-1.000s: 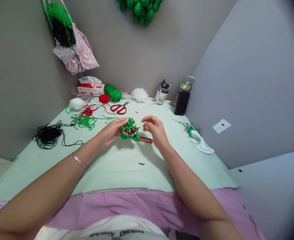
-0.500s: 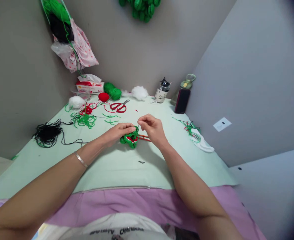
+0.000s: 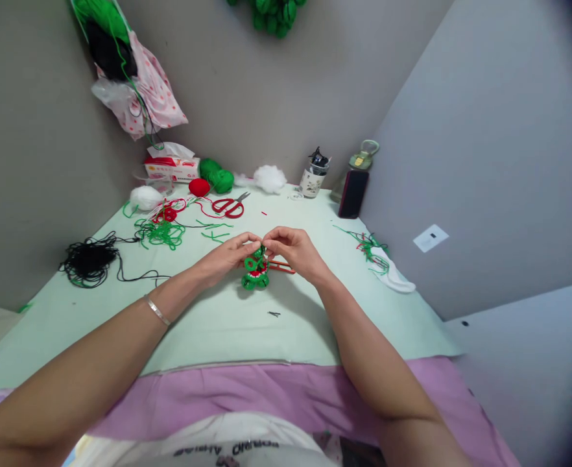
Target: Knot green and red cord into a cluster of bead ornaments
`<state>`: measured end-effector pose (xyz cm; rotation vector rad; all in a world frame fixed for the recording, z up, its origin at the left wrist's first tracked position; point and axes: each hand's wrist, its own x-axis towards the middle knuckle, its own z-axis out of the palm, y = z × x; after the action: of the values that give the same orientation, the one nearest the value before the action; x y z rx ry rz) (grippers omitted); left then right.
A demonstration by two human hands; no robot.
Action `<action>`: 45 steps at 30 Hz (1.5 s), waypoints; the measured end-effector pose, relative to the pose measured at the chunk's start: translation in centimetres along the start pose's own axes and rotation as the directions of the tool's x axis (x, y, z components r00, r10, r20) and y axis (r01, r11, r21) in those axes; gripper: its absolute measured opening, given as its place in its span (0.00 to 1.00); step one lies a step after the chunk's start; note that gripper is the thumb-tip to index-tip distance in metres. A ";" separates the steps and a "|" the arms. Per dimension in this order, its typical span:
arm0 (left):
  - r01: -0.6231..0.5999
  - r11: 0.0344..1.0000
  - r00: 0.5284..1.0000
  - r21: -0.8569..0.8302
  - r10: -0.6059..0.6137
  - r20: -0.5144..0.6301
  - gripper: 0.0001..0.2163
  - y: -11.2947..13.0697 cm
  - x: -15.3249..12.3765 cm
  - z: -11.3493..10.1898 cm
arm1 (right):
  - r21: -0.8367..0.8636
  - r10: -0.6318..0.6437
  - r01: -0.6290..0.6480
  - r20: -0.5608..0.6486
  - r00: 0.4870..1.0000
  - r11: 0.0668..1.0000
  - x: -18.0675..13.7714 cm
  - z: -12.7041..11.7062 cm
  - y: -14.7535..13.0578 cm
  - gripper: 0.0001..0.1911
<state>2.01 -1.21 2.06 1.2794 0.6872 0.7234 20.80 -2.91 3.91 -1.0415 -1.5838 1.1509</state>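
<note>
A small green and red crocheted piece (image 3: 254,271) hangs over the pale green table (image 3: 227,324), held between both hands. My left hand (image 3: 227,255) pinches its top from the left with thumb and fingers closed. My right hand (image 3: 293,251) meets it from the right, fingertips pinched on the same top edge. A red stick-like tool (image 3: 281,266) lies on the table just behind the piece, under my right hand. A silver bangle (image 3: 156,310) sits on my left wrist.
Red scissors (image 3: 228,207), red and green yarn balls (image 3: 216,175), a tissue box (image 3: 169,167), white stuffing (image 3: 271,177), a jar (image 3: 314,178) and a dark phone (image 3: 353,192) line the back. Black yarn (image 3: 87,259) and green scraps (image 3: 162,233) lie left; scraps (image 3: 376,254) right.
The crocheted piece went from open in my left palm to hanging from both hands' fingertips. My right hand moved left and closed on it.
</note>
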 end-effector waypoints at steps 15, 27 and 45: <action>0.010 0.998 0.997 0.056 -0.014 0.078 0.16 -0.5 0.4 -0.2 | 0.178 0.089 -0.077 -0.063 0.994 0.981 0.1 0.1 -0.2 0.22; 0.048 0.998 0.993 0.029 -0.051 0.105 0.17 -1.1 0.7 -0.8 | 0.398 0.088 -0.023 -0.146 0.985 0.917 0.7 -1.7 -0.6 0.17; -0.050 0.979 0.997 -0.199 0.037 -0.067 0.14 -0.1 0.9 -1.8 | -0.340 -0.249 0.159 -0.242 0.938 0.927 -0.4 0.1 -0.3 0.11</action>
<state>1.14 0.58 1.60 1.0928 0.6220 0.8503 20.78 -3.38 4.15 -1.1539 -1.6313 0.5857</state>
